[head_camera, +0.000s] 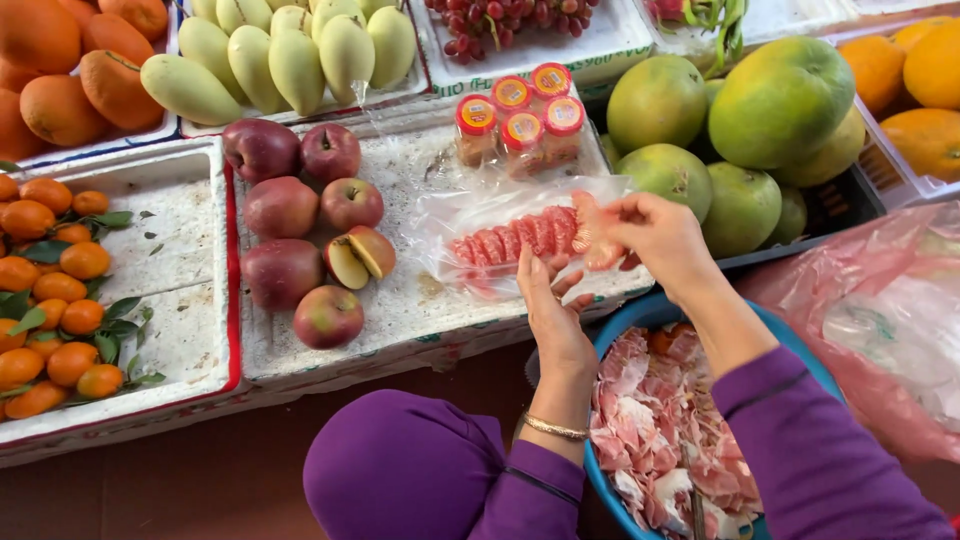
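My left hand (548, 305) steadies a clear plastic bag (470, 215) from below; inside it lies a row of peeled pink pomelo segments (512, 240). My right hand (655, 232) pinches one more pink segment (590, 235) at the bag's open mouth, at the right end of the row. The bag rests on a white foam box (400, 310) that also carries red apples (282, 208), one of them cut open (360, 255). Both sleeves are purple, and a thin bracelet circles my left wrist.
A blue basin (640, 312) of pink peel scraps sits under my right arm. Whole green pomelos (780, 100) lie behind it, small red-lidded jars (520, 125) behind the bag. Mandarins (50, 300) fill the left box; yellow-green mangoes (290, 50), grapes (500, 20), oranges and a red plastic bag (870, 300) surround.
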